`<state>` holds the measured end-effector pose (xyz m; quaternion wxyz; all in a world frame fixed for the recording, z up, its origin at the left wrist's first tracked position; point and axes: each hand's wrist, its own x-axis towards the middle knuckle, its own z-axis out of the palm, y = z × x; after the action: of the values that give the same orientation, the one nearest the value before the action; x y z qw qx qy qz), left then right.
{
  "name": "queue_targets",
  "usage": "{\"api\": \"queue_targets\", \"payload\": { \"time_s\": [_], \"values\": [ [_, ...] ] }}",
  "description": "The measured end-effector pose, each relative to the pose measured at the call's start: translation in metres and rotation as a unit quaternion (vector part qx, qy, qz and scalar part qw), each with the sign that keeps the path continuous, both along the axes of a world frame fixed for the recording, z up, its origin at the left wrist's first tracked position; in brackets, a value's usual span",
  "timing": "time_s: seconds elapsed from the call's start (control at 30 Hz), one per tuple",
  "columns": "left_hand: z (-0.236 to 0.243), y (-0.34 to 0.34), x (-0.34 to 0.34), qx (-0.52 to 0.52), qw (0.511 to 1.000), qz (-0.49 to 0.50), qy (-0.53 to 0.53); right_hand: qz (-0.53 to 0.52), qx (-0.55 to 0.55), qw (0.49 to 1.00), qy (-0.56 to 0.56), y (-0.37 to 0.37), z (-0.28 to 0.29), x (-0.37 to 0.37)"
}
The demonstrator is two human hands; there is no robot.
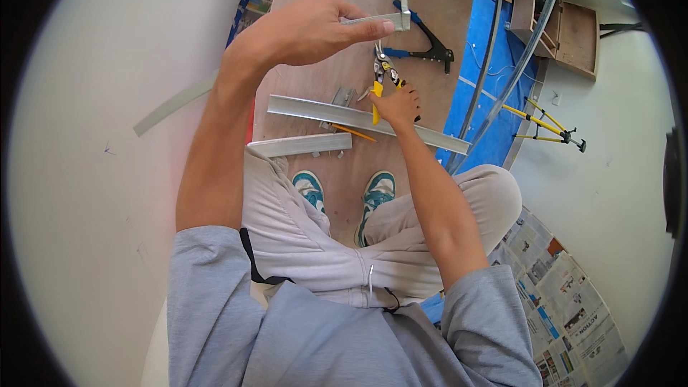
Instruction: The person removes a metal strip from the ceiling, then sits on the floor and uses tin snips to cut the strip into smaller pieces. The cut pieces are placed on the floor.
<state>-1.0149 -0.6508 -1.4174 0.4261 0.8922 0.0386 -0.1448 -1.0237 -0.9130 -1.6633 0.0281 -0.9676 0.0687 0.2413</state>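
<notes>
My left hand [308, 29] is closed around a light metal channel [403, 21], thumb along its side. Past the fingers, the channel bends and a narrow length runs away from me. A similar pale strip [172, 109] shows left of my forearm; whether it is the same piece is hidden behind my arm. My right hand [398, 106] grips yellow-handled tin snips [378, 89], with their jaws pointing up at the channel's near edge. I cannot tell whether the blades touch it. Beyond the snips lies a blue-and-black hand tool [432, 44].
Two metal channels [304, 109] [304, 145], an orange pencil [356, 132] and small offcuts lie on the wooden board [423, 89] before me. At right are long metal bars [517, 75], blue sheeting [484, 46], a wooden box [577, 43], a yellow tripod [541, 122] and newspaper [566, 308].
</notes>
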Motion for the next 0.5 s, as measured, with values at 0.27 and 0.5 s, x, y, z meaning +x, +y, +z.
{"api": "queue_targets", "payload": {
  "time_s": [0.27,0.5],
  "values": [
    [0.004,-0.001,0.007,-0.018,0.998,-0.039,0.047,-0.139,0.653,0.744,-0.038,0.007,0.155,0.054],
    [0.014,-0.02,0.01,-0.067,0.994,-0.091,-0.009,0.074,0.578,0.812,0.032,0.002,0.283,0.061]
  ]
}}
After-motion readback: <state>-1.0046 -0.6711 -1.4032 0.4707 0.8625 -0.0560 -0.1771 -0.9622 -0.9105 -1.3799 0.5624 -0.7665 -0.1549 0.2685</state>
